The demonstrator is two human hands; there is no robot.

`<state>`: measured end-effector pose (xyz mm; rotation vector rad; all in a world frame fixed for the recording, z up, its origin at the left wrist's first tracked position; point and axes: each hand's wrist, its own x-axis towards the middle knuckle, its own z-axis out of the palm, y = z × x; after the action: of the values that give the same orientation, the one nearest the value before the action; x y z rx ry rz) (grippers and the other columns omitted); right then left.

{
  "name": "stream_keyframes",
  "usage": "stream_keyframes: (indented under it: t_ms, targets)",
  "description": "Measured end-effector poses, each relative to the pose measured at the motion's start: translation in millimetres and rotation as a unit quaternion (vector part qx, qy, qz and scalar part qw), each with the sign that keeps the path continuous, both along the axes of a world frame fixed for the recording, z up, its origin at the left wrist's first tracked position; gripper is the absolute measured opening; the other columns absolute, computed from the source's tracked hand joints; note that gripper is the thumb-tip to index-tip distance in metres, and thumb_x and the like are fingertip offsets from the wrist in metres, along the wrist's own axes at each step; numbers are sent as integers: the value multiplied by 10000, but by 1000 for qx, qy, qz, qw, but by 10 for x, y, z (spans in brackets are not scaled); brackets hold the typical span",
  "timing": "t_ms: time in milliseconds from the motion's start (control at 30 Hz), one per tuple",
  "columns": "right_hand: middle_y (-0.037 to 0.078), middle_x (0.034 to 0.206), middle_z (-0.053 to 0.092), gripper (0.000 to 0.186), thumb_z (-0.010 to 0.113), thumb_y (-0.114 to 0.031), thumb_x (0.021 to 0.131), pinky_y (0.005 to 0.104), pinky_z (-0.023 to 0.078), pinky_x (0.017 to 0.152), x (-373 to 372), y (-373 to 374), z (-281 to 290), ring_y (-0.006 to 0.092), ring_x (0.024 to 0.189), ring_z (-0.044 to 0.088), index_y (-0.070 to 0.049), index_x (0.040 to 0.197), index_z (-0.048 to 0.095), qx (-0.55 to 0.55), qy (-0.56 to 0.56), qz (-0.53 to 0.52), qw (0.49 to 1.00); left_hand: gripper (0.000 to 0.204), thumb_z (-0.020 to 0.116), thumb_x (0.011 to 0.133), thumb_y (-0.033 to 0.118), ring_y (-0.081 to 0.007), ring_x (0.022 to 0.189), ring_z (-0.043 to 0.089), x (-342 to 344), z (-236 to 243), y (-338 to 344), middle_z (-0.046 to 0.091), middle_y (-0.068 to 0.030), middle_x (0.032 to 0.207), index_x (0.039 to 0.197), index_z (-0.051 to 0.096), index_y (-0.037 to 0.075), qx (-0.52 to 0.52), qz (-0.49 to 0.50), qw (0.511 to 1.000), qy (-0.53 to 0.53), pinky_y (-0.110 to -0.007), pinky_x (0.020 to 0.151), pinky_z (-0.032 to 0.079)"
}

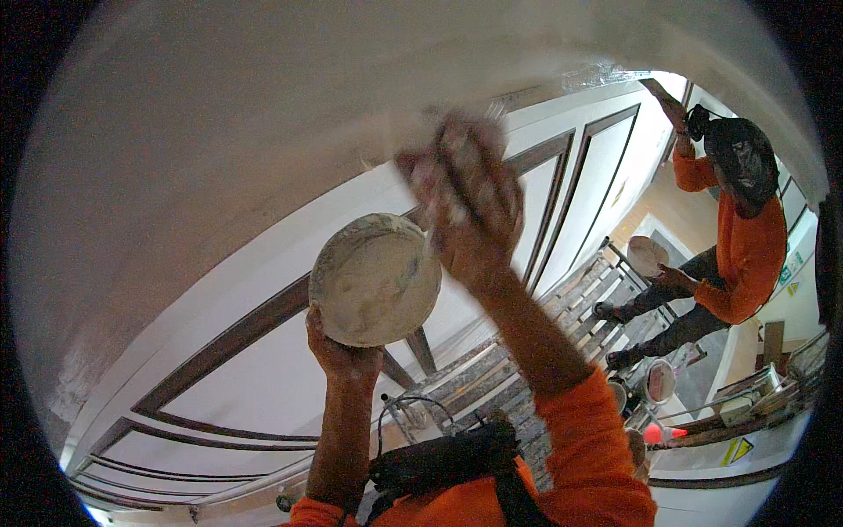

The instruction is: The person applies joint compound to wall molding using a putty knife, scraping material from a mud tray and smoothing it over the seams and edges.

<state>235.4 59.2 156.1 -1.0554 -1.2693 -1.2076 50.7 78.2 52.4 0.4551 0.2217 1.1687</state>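
My left hand (342,350) grips a round shallow bowl (376,279) from below, near its rim. Pale, powdery-looking plaster coats the inside of the bowl, which tilts so its hollow faces me. Just right of and above the bowl, my right hand (465,193) is raised toward the ceiling (290,97). Motion smears its fingers, and whitish smudges show on them. Whether anything is in that hand cannot be made out. The ceiling surface over both hands is smooth and greyish, with a lighter, shinier strip along its far edge.
A co-worker in an orange top (753,255) stands at the right, one arm up to the ceiling edge, holding a similar bowl (647,255). Below lies a slatted plank platform (483,378) with buckets (659,383) and a red cone (660,434). White panelled walls with dark trim (237,351) run alongside.
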Motion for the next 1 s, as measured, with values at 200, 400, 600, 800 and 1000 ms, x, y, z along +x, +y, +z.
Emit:
stream_keyframes:
  t_ms: [200,400,600,800,1000]
  targets:
    - [100,1298,491,418,643,-254,778,518,366,980,931,166,-121,357,1198,455,-209,1184,553,-50,-148,-20,988,595,508,835,446,-378,1186,436,238,123,0,427,-165,1300,1300,401,91,-7,13,1000,-6,-576,950,393]
    - [138,1295,488,421,593,-203,830,527,354,986,818,-122,-73,385,1225,418,-143,1238,510,-22,15,0,1000,579,519,829,415,-357,1179,447,481,3,97,458,-155,1273,1292,410,83,-4,-10,1000,-23,-552,966,383]
    - [145,1269,516,390,597,-137,781,484,368,977,19,75,171,368,1170,482,-110,1170,574,-99,41,30,994,574,528,822,402,-336,1170,460,845,99,157,486,-142,1255,1282,423,75,43,4,998,-51,-498,983,385]
    - [123,1254,536,380,690,-195,736,486,397,933,94,-287,-474,350,1146,515,-188,1110,628,-214,-1,65,975,610,520,822,448,-327,1164,468,834,-34,153,488,-136,1259,1298,412,82,12,2,999,-41,-464,998,381]
    - [172,1269,513,427,632,-186,788,499,358,957,184,245,-120,404,1198,449,-143,1206,559,-30,27,3,999,607,535,821,430,-343,1166,459,732,-53,91,465,-155,1269,1295,410,72,-32,14,998,-61,-506,967,393]
